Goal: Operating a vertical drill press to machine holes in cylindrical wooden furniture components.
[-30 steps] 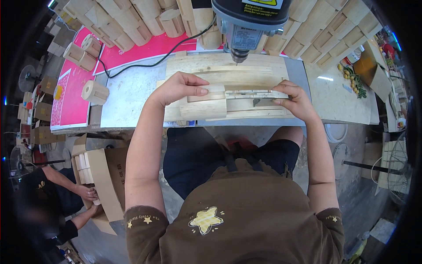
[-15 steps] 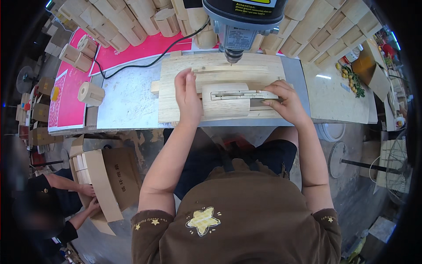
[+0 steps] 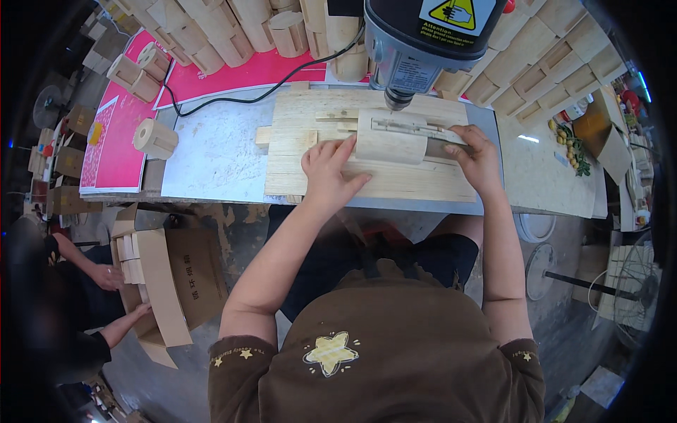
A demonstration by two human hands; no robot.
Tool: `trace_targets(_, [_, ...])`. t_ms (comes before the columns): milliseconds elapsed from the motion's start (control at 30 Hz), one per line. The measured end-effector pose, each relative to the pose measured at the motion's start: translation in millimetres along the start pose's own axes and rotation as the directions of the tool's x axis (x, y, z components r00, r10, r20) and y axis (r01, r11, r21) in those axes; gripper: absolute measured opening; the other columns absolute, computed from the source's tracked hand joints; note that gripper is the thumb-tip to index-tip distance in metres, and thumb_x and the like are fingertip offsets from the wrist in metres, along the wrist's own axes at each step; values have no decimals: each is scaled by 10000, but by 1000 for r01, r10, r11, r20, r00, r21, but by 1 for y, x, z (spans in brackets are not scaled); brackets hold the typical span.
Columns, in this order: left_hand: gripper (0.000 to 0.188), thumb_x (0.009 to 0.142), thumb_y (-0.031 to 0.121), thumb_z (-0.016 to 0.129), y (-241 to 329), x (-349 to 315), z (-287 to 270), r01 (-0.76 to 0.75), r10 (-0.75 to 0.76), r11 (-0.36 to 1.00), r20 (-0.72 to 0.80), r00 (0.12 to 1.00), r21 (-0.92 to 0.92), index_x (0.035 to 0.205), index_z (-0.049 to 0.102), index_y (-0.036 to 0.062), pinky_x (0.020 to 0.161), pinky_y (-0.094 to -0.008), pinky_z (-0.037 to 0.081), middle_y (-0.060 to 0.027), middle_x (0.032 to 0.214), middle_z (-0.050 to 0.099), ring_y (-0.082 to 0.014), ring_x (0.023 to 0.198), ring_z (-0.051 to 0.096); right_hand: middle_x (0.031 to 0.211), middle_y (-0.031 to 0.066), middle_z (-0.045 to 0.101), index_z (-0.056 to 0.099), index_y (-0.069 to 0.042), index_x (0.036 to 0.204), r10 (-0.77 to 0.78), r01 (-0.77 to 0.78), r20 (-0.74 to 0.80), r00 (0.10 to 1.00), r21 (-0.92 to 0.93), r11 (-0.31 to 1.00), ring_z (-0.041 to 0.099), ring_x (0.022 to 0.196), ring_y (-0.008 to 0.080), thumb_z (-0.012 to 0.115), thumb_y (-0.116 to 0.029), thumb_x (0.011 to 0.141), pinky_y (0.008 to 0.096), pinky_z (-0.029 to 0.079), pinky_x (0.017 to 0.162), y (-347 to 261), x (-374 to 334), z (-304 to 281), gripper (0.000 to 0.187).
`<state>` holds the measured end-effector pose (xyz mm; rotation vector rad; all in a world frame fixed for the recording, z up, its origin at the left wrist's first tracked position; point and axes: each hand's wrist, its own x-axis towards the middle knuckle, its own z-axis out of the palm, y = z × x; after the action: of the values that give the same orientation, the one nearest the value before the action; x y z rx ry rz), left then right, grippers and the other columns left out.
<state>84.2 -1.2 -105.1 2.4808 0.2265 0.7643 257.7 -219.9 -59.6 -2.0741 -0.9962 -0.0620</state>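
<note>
A pale wooden cylinder (image 3: 391, 149) lies on its side on a wooden board, below the chuck and thin bit of a drill press (image 3: 398, 99). Along its top runs a narrow pale slotted strip (image 3: 416, 129), which sticks out past the right end. My right hand (image 3: 481, 161) pinches that outer end between thumb and fingers. A grey part shows at the cylinder's right end; its shape is partly hidden. At the left end is my left hand (image 3: 330, 173), its thumb and fingers apart, the fingertips at the cylinder's edge. The left hand grips nothing.
The wooden board (image 3: 296, 180) carries fixed strips. A black cable (image 3: 261, 92) crosses the bench's left side. Stacked wooden cylinders (image 3: 233, 35) line the back; a loose one (image 3: 155, 139) stands at left. A co-worker's hands (image 3: 109, 276) are at a cardboard box (image 3: 166, 282), lower left.
The cylinder and strip have moved away from me, closer under the drill bit. My left hand has turned and spread its fingers. The whole view has shifted slightly; the co-worker's hands have moved apart.
</note>
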Motion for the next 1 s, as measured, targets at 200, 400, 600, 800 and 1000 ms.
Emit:
trace_targets(200, [530,597,249,779,-29,16,9,160,-160,987,83,984,6,1088,613,143,908,-386,263,-11,972,576,-224,992,469,917,117,605,620,-10,1013,-16,12,34,999,106,994,569,889,269,704,-28,692,313,444,791,4,23,18,332])
trace_targets(400, [477,590,277,787,-46,19,1,115,-114,993,82,990,-6,1038,648,186,872,-377,247,27,787,533,-190,897,459,991,97,593,588,-47,1090,-25,18,108,994,64,998,505,1032,253,696,-53,723,342,400,882,-3,27,23,383])
trace_targets(600, [370,599,269,782,-44,22,-2,103,-102,995,104,989,-3,924,660,141,854,-377,272,17,743,533,-192,836,484,1102,62,553,452,-67,1244,-4,31,-71,997,373,927,505,1035,197,643,-218,828,334,395,913,-12,50,-10,482])
trace_targets(800, [350,567,223,796,-49,23,2,-28,28,999,6,1000,-36,868,660,109,648,-343,374,-15,659,511,-214,664,493,833,121,553,524,-12,998,36,98,-298,954,421,902,522,784,158,499,-245,910,297,425,701,-111,136,-72,250])
trace_targets(1000, [338,553,182,800,-44,24,-2,-31,31,999,-4,1000,-31,845,659,87,586,-355,390,-40,628,498,-224,629,490,665,183,544,570,21,821,-187,128,-279,942,-216,968,547,630,231,514,-247,892,332,427,602,-135,126,-84,283])
